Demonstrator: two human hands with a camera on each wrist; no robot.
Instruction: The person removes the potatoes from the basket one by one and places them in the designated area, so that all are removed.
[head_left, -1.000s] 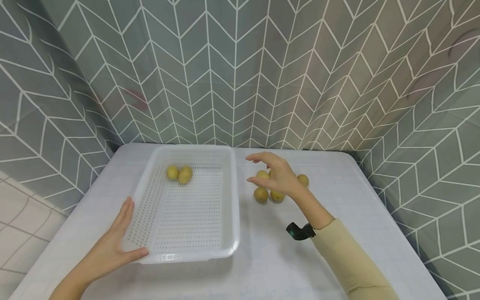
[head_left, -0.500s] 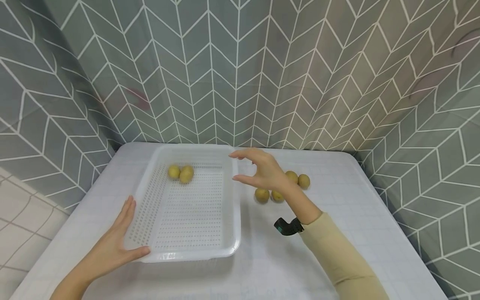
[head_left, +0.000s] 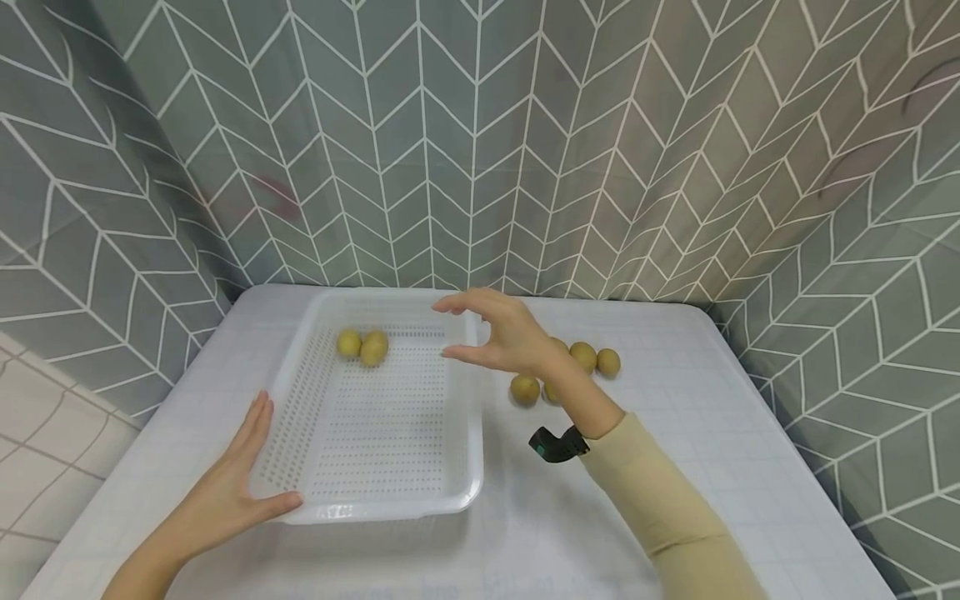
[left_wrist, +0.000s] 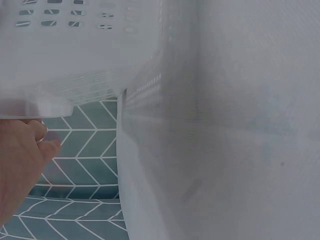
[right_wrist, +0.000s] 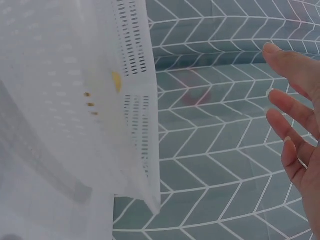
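While our left hand [head_left: 225, 492] rests flat-fingered against the basket [head_left: 457, 467], steadying it, our right hand [head_left: 502, 337] hovers over its rim, fingers spread, holding nothing we can see; four small yellow fruits [head_left: 525, 388] lie beside it.

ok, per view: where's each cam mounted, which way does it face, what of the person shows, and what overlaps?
Head: worn on the head, looks forward and down at the table; shows left hand, right hand, a sleeve.
Left wrist: low by the table, faces the basket corner; palm edge shows.
Right wrist: faces the basket's side wall and the patterned backdrop; open fingers show.
Shared: all three see the white basket.
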